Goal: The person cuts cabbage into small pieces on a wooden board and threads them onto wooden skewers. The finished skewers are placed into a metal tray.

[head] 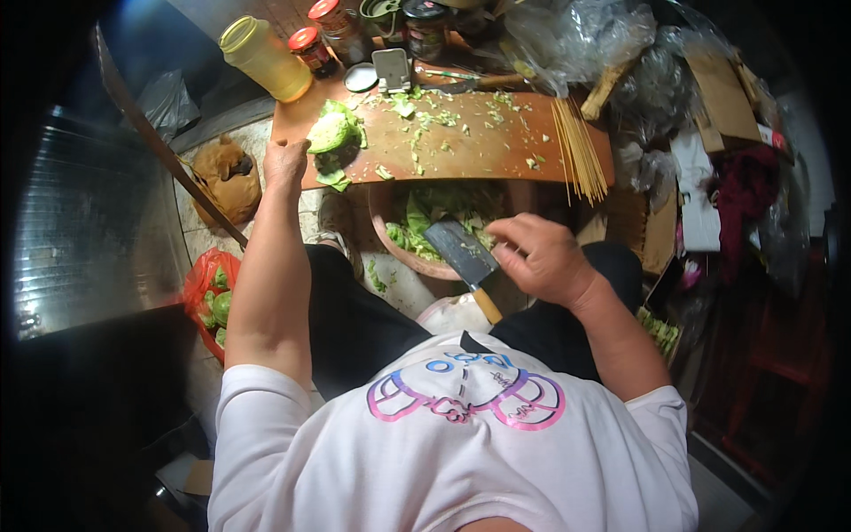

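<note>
My left hand [286,163] is at the table's left front corner, beside a cut head of cabbage [329,133]; its fingers are mostly hidden, so its hold cannot be told. My right hand [542,256] is over the rim of a round basin [392,246], fingers bent, just right of a cleaver [459,249]. The cleaver has a wide dark blade with green bits on it and a light wooden handle that no hand grips. Chopped greens [419,213] lie in the basin under the blade. Cabbage scraps [445,120] are strewn over the wooden tabletop [385,149].
Thin wooden sticks [578,153] overhang the table's right front edge. A yellow plastic jar [266,60], red-lidded jars [312,52] and a knife [465,84] are at the back. A curled-up brown dog [226,179] and a red bag of cabbages [216,299] are on the left floor.
</note>
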### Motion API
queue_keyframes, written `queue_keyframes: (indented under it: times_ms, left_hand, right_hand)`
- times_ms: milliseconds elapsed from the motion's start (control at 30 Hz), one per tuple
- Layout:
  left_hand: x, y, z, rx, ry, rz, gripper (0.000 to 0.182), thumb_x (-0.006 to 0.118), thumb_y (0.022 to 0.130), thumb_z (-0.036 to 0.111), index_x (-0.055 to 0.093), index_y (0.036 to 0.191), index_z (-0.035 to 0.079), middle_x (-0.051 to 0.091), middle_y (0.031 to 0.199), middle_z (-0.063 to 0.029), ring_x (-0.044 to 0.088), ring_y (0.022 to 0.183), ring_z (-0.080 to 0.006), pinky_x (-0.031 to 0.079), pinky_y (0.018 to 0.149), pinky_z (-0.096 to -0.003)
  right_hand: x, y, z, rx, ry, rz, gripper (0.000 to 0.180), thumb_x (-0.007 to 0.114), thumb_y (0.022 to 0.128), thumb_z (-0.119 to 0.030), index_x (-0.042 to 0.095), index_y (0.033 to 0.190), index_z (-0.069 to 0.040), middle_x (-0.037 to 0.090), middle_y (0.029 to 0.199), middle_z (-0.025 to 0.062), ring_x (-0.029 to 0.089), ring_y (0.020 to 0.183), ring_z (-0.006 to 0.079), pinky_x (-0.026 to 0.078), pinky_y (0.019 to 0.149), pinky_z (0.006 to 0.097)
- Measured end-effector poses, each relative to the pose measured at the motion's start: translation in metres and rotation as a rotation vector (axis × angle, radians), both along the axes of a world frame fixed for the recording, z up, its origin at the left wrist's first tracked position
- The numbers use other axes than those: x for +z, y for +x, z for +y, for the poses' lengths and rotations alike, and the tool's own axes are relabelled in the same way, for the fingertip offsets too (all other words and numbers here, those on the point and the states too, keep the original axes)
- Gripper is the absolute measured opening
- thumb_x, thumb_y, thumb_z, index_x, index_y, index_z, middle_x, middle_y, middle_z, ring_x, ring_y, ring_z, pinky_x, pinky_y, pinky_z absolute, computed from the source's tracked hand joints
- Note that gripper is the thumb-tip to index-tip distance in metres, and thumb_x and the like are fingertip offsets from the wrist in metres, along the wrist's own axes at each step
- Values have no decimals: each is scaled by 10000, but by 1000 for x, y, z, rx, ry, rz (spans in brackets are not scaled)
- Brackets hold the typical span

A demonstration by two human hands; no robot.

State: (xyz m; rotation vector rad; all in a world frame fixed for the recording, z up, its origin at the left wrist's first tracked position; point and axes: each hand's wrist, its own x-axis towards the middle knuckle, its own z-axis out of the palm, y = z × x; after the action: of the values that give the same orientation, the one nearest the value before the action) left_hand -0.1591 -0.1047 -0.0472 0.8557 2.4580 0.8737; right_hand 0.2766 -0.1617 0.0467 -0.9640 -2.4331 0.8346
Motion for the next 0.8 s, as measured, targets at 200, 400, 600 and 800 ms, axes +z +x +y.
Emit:
queue_keyframes:
  times_ms: [200, 400, 600, 800]
  left_hand:
    - [-13, 4, 20, 464, -47, -656, 539, 702, 829, 393, 584, 1230, 52, 638, 1094, -150, 641, 900, -301, 544, 732, -473]
    - [-37, -6, 42, 524, 13, -804, 468, 710, 828, 354, 600, 1162, 45, 649, 1015, -138, 646, 837, -281, 549, 691, -444]
    - [-49, -7, 54, 472, 48, -827, 398, 719, 827, 314, 615, 1094, 37, 660, 937, -126, 650, 775, -260, 553, 650, -415]
    - [-45, -12, 52, 289, 118, -846, 334, 716, 859, 305, 581, 1046, 62, 620, 849, -72, 598, 627, -199, 521, 500, -349]
  right_hand:
    - [-13, -24, 25, 129, -131, -237, 273, 600, 824, -208, 641, 1071, -99, 645, 967, 116, 646, 879, 310, 530, 772, 418]
    - [-21, -50, 59, 220, -92, -245, 257, 583, 817, -191, 643, 1047, -95, 646, 950, 125, 644, 874, 329, 526, 779, 445]
    - [-44, -65, 78, 196, -160, -264, 208, 575, 791, -159, 641, 967, -70, 655, 915, 149, 646, 890, 355, 521, 781, 474]
    - [-39, -73, 89, 233, -145, -469, 271, 623, 798, -182, 632, 1051, -86, 647, 946, 138, 640, 914, 347, 519, 797, 461]
